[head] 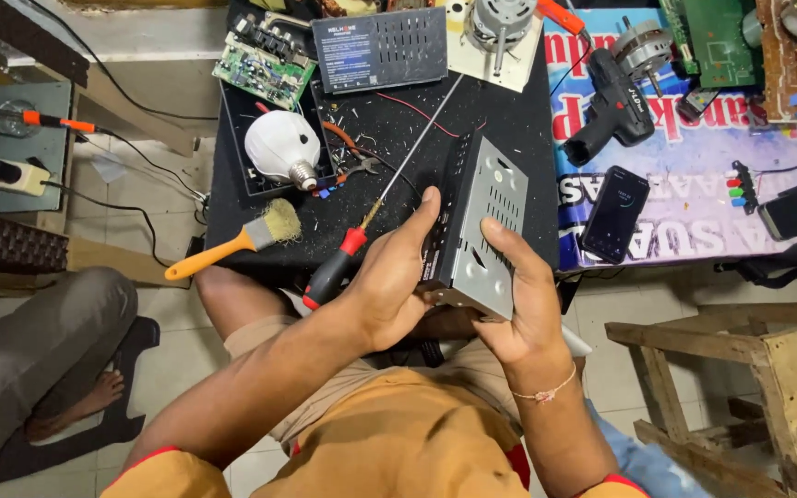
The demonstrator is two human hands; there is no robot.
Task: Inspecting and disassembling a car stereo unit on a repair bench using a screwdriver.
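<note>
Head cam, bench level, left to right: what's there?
Power strip → paintbrush → white bulb → left hand with screwdriver → metal chassis → right hand → phone → wooden stool.

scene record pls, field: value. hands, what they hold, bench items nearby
left hand: grips the metal box and a screwdriver with a red-black handle and long shaft
right hand: supports the metal box from the right side
box: grey, slotted, held above the bench edge
bench: black top with small debris
nearby left: paintbrush, white bulb, circuit board
nearby right: phone, black drill
</note>
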